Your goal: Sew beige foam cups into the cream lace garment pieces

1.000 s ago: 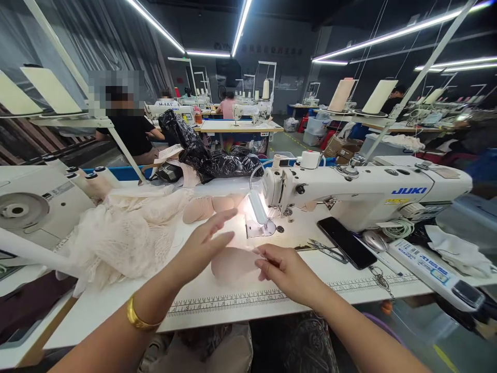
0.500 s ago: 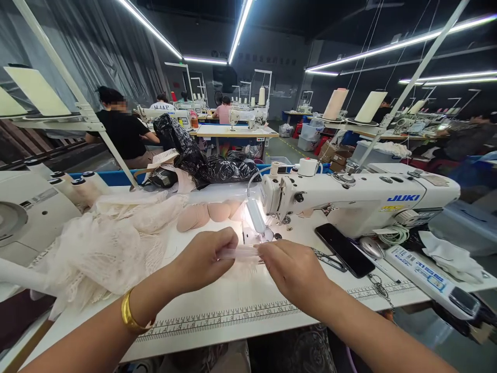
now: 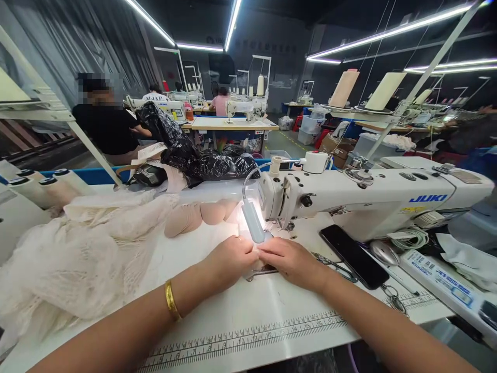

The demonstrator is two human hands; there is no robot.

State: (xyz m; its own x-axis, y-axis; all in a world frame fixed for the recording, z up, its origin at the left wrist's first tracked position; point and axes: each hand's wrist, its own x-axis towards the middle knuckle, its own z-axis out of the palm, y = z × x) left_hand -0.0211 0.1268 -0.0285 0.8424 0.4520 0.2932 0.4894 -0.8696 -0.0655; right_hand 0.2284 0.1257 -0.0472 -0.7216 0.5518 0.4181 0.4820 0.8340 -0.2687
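Over the white table (image 3: 233, 311), left hand (image 3: 230, 263) and right hand (image 3: 293, 263) both pinch pale fabric (image 3: 257, 263).

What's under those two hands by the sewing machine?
White table and the edge of a metal plate show around the left hand and right hand. What lies directly beneath them is covered.

I can make out only a small part of the pale pinkish piece (image 3: 257, 263), brightly lit and mostly covered, so I can't tell its outline or whether it lies flat. I see it just in front of the needle end of the white sewing machine (image 3: 373, 191), which stands upright, its long arm running to the right and marked JUKI in blue.
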